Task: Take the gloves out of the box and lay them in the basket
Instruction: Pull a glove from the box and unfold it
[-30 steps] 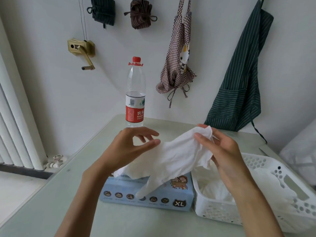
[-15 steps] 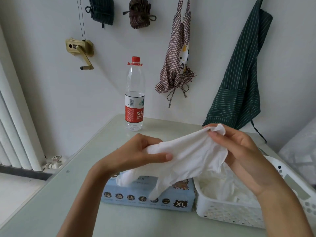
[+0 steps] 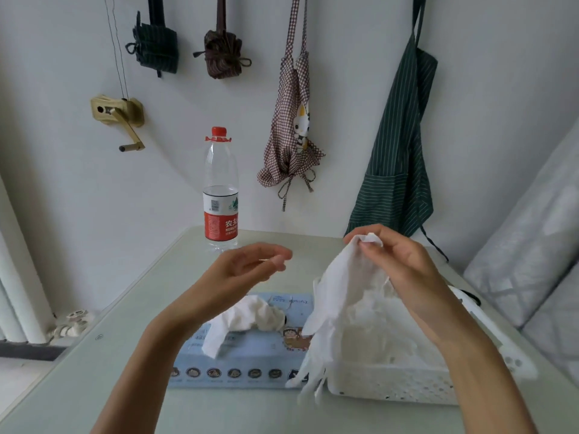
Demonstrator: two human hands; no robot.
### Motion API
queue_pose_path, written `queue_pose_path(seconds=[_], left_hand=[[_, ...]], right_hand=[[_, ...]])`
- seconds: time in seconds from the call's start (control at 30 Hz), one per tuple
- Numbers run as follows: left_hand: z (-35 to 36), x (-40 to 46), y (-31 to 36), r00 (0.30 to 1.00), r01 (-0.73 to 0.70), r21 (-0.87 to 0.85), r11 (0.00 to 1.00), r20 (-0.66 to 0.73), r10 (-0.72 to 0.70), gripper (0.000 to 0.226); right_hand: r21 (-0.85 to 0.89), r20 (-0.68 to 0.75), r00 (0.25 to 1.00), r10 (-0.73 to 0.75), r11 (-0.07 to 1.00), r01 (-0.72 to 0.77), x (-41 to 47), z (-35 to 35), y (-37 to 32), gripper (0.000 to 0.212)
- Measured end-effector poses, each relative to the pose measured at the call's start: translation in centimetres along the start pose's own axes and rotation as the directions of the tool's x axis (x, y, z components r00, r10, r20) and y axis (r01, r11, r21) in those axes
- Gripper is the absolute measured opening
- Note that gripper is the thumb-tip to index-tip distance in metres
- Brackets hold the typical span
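Right hand (image 3: 404,270) is pinching the cuff end of a white glove (image 3: 338,296) between thumb and fingertips, holding it up in the air. Glove is hanging down limp from that pinch, thin and slightly translucent, creased, with its fingers dangling past the near left corner of the basket (image 3: 407,383) and over the right end of the box (image 3: 238,355). Most of the glove is sitting above the basket's left side, not lying in it yet.

Left hand (image 3: 241,270) is hovering above the box, fingers relaxed and loosely spread, gripping nothing, apart from the held glove.

Box is light blue cardboard, lying flat on the surface (image 3: 94,386), with a row of round icons along its front face and a cartoon print near its right end. Another glove (image 3: 244,321) is sticking out of the top opening, crumpled and white, one end flopping forward over the box top.

Basket is white perforated plastic, just beside the box on its right, touching or nearly so. More white gloves are already piling inside it (image 3: 376,336), crumpled; can't tell how many.

Further back on the surface a clear water bottle (image 3: 220,195) with a red cap and red label is standing upright near the wall. On the wall: a checked apron (image 3: 293,133), a dark green striped apron (image 3: 401,158), two bundled fabric items and a brass-coloured crank fitting (image 3: 120,117).
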State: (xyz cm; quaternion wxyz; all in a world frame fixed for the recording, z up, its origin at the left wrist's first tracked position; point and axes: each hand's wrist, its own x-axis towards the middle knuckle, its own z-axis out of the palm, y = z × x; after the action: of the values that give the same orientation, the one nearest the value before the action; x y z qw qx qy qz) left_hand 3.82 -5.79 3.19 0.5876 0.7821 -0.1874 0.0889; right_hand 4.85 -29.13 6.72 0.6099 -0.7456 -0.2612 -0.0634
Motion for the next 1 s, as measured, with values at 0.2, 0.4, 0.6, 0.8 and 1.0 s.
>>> queue_pose_path(seconds=[0.2, 0.4, 0.6, 0.8, 1.0], left_hand=[[5.1, 1.9, 3.0, 0.978, 0.032, -0.060, 0.998, 0.210, -0.018, 0.049], [7.2, 3.4, 3.7, 0.967, -0.011, 0.082, 0.997, 0.253, -0.010, 0.010], [8.3, 5.3, 4.7, 0.991, 0.012, -0.016, 1.000, 0.135, -0.009, 0.019], [9.2, 5.3, 5.2, 0.997, -0.015, 0.069, 0.997, 0.081, 0.010, 0.023], [6.8, 3.9, 5.2, 0.996, -0.023, 0.144, 0.989, -0.080, 0.035, 0.033]], right_hand=[[-0.131, 0.096, 0.995, -0.004, 0.991, 0.017, 0.0, -2.2, -2.5, 0.021], [-0.435, 0.082, 0.996, -0.018, 0.899, 0.052, 0.3, -7.0, -3.2, 0.024], [-0.546, -0.056, 0.996, -0.064, 0.837, 0.023, -0.1, -10.5, -3.4, 0.011], [-0.507, -0.292, 0.940, -0.177, 0.862, 0.004, -0.3, -10.9, -2.5, 0.017], [-0.357, -0.287, 0.939, -0.191, 0.931, 0.080, -0.6, -7.6, -2.2, 0.010]])
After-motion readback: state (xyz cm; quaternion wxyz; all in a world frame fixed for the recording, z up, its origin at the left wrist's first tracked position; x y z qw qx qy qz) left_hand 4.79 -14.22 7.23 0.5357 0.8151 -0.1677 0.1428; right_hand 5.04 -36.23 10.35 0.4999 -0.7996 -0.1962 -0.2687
